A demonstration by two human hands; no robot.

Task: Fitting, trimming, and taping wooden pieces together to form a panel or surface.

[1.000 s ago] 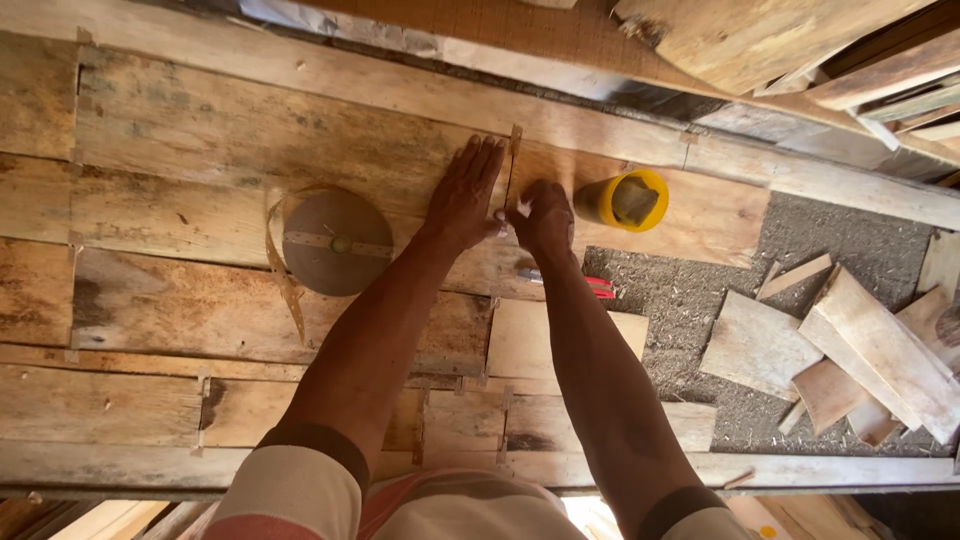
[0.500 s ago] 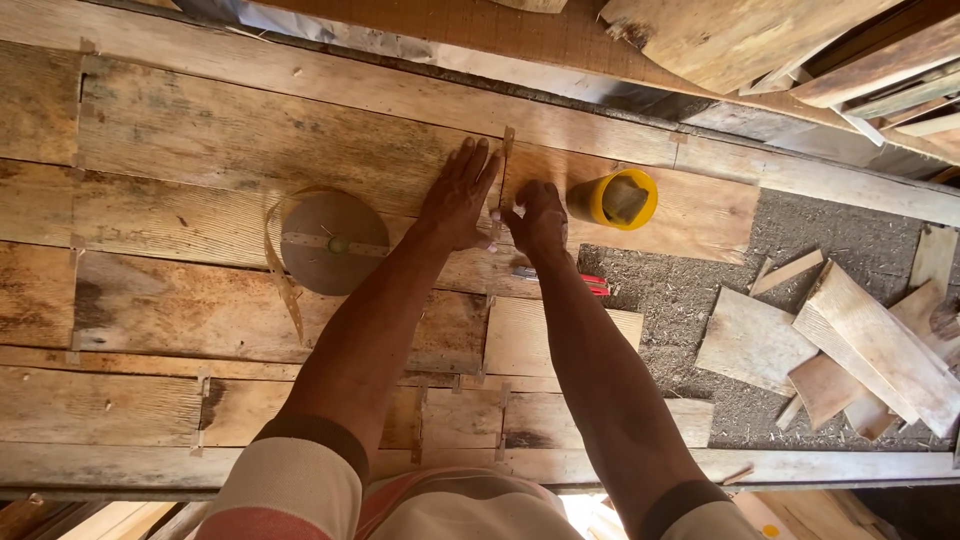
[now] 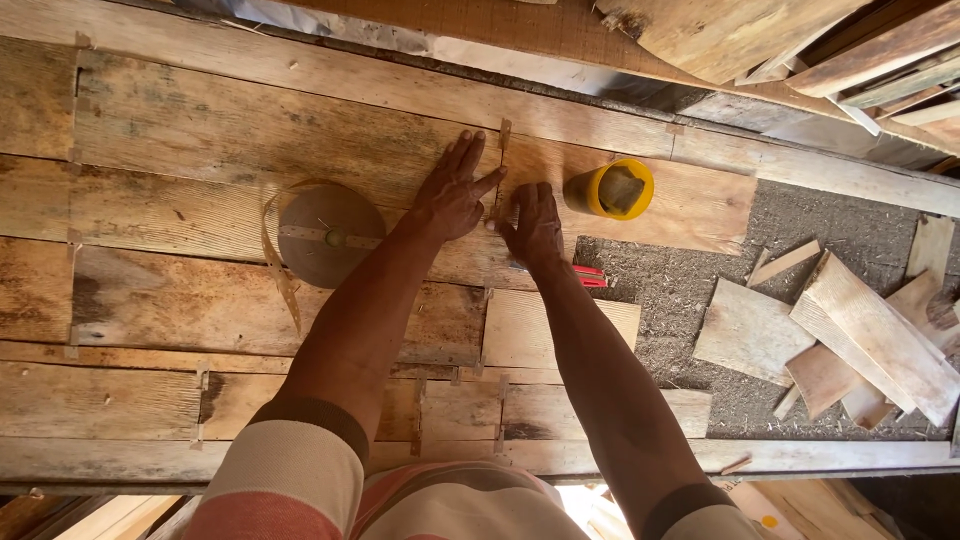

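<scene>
Left hand (image 3: 452, 195) spread flat on veneer (image 3: 300, 130); right hand (image 3: 533, 225) pressing tape strip (image 3: 503, 150), fingers together. Yellow cup (image 3: 618, 189) beside, tape roll (image 3: 330, 235) left.

Woodworking shop, rough veneer sheets (image 3: 300, 130) laid flat, offcuts (image 3: 850, 340) w/ sawdust on floor, tape roll (image 3: 330, 235)

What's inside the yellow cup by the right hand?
The yellow cup holds something brownish-grey; what it is cannot be told. Its bottom is covered by that fill. The right hand lies beside it, apart, on the wooden boards.
</scene>
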